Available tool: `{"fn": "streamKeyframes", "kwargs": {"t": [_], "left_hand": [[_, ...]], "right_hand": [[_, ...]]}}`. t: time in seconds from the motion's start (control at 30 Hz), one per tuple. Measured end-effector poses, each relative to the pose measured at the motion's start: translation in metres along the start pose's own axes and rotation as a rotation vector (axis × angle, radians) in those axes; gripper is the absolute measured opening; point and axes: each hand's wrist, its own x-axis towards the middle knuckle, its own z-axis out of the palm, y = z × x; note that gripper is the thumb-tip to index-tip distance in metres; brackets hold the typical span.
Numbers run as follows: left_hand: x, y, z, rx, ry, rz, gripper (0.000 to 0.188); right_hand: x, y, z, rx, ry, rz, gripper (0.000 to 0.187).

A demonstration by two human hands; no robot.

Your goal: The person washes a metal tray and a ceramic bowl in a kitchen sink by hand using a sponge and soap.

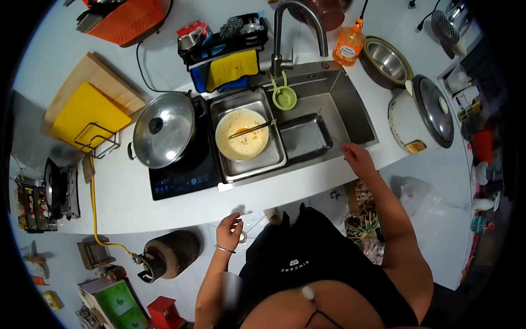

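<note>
My left hand (229, 233) hangs in front of the counter edge, fingers loosely bent and apart, holding nothing. A bangle circles that wrist. Over the front rim of the sink (350, 104), at its right end, my right hand (359, 160) is loosely closed with nothing visible in it. Left of it lies a dark rectangular tray (307, 137) in the basin. A round bowl (220, 143) of pale yellow mixture, chopsticks (252, 129) across it, stands in a steel pan (235, 173) at the sink's left. A green ladle-like scoop (284, 97) hangs below the faucet (278, 44).
A lidded pot (164, 131) covers much of the black cooktop (186, 178). Yellow and wooden boards (90, 112) lean at the left. An orange bottle (349, 44), a metal basin (388, 61) and a cooker (408, 123) with raised lid stand right. A gas cylinder (175, 253) is below.
</note>
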Motion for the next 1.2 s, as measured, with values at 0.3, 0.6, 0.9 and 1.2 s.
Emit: {"fn": "streamKeyframes", "kwargs": {"t": [0.3,0.6,0.9,1.2], "left_hand": [[0.075,0.067,0.026,0.131,-0.024,0.062,0.032],[0.055,0.113,0.118,-0.05,0.093,-0.294,0.03],[0.099,0.155,0.165,-0.037,0.033,-0.205,0.03],[0.213,0.173,0.219,-0.565,-0.114,-0.145,0.059]], "right_hand": [[0.241,0.022,0.028,-0.388,-0.025,-0.349,0.051],[0.418,0.01,0.072,-0.221,-0.243,-0.488,0.023],[0.417,0.053,0.047,-0.535,-0.086,-0.742,0.027],[0.29,0.071,0.076,0.763,-0.417,0.232,0.044]]}}
